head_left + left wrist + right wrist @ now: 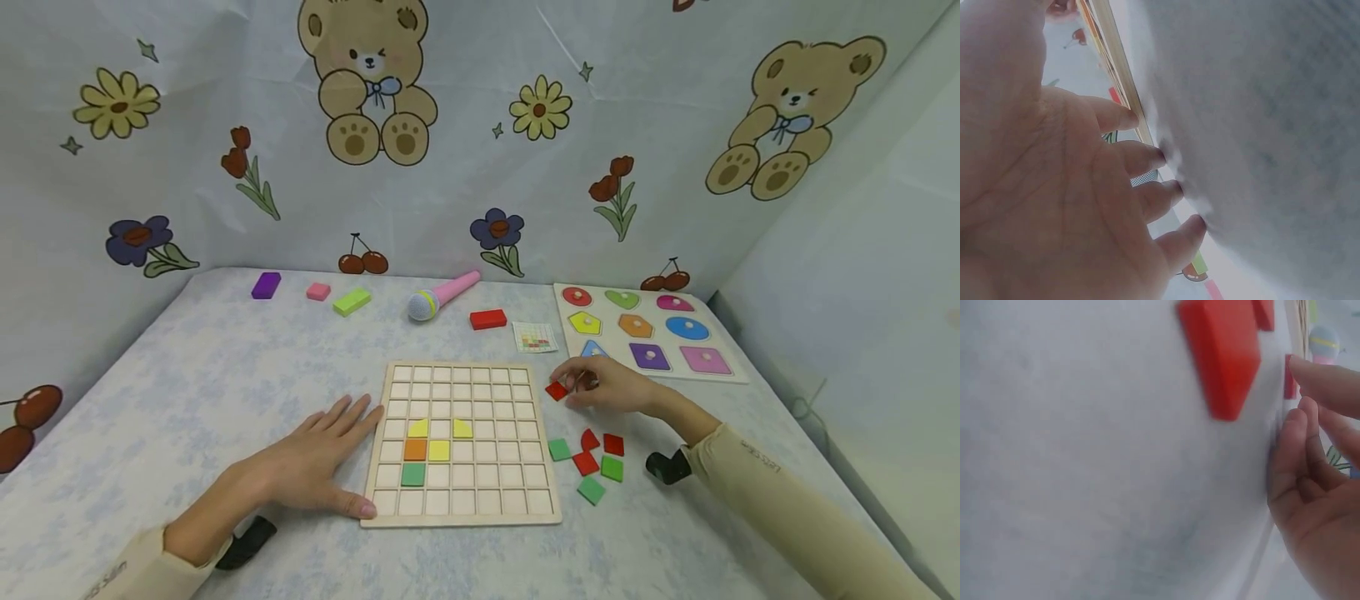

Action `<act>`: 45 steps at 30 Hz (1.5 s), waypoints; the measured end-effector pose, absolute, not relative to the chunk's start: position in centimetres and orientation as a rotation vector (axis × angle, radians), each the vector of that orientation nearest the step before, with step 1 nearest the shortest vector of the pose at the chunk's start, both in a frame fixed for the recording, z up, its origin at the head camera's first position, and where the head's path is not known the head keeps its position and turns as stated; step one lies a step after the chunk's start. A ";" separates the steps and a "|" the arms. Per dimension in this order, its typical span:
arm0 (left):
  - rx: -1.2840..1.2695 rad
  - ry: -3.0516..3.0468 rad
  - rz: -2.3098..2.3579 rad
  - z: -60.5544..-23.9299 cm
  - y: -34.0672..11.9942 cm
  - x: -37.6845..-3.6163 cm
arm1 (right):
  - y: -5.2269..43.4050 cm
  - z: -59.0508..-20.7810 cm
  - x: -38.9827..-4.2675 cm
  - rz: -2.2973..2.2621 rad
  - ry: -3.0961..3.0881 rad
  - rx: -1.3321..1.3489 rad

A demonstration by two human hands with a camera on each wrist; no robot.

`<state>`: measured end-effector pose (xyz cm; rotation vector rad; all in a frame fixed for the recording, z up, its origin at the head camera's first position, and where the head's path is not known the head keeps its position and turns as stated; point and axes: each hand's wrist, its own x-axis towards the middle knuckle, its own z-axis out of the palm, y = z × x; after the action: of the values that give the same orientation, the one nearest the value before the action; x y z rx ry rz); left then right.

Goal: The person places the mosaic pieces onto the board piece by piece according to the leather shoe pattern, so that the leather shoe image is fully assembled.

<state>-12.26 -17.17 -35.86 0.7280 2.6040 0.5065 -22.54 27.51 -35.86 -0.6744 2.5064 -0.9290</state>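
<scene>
A wooden grid board (497,502) lies on the table, with a few yellow, orange and green tiles set in its cells. My left hand (315,462) is spread flat at its left side, thumb on the lower left corner and index fingertip at the left edge. The left wrist view shows the palm and the fingertips (1194,225) down at the tabletop. To the right of the board, my right hand (611,385) pinches a red square tile (557,390) between thumb and fingers. Loose red pieces (613,444) and green tiles (591,490) lie nearer me.
Along the back are a purple block (266,285), a pink block (318,292), a green block (352,302), a toy microphone (442,297) and a red block (488,319). A small pattern card (535,337) lies beside a shape puzzle board (611,333) behind my right hand.
</scene>
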 end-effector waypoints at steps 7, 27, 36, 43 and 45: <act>0.723 2.604 0.511 -35.9 -17.2 -12.2 | 27.6 -36.2 -24.0 -0.973 2.435 -0.558; 0.768 2.606 0.514 -35.9 -17.2 -12.2 | 19.4 -34.7 -18.7 -0.916 2.614 -0.959; 0.773 2.608 0.512 -35.9 -17.2 -12.1 | 14.1 -34.8 -15.4 -0.895 2.564 -1.078; 0.763 2.601 0.519 -35.9 -17.2 -12.0 | 12.0 -35.0 -13.9 -0.677 2.597 -1.129; 0.768 2.605 0.515 -35.9 -17.2 -12.0 | 11.8 -34.9 -13.5 -0.586 2.635 -1.147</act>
<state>-12.01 -17.20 -35.94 0.7679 2.6045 0.5151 -13.50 11.78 -34.89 -1.1473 2.6355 -0.5860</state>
